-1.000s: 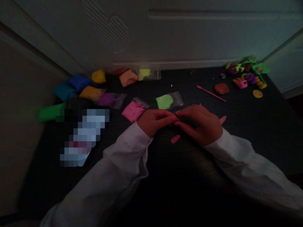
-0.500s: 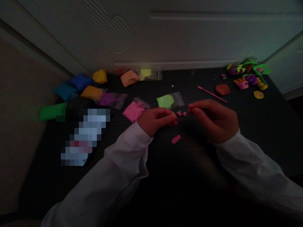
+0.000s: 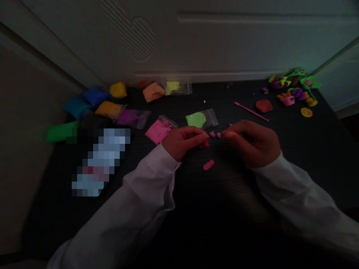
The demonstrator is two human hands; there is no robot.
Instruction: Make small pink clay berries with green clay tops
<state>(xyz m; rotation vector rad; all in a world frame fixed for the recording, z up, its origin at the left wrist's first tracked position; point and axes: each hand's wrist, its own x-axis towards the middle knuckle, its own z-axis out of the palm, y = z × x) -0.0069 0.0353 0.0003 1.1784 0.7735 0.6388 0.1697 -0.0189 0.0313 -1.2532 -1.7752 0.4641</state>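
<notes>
Using the two little pink bits (image 3: pixel 212 135) as my marker, closest to the wearer is a flat pink strip (image 3: pixel 208 164), on the near side of the bits and slightly left. Its long axis runs on a slant, near-left end to far-right end, and imo the left fingertips are the closer ones to it.

The left hand (image 3: pixel 184 144) is just left of the bits, thumb and fingers drawn in close. Can't tell if anything's pinched in there, too dark. The right hand (image 3: pixel 256 144) comes in from the right, thumb and forefinger nearly together, tips right beside the right-hand bit. Can't make out a hold on anything there either.

So the bits sit between the hands, side by side, left to right. Beyond them and a bit left there's a bag of light green clay (image 3: pixel 195 120); farther off to the right, a pink stick (image 3: pixel 251 111) and a reddish lump (image 3: pixel 264 105).
</notes>
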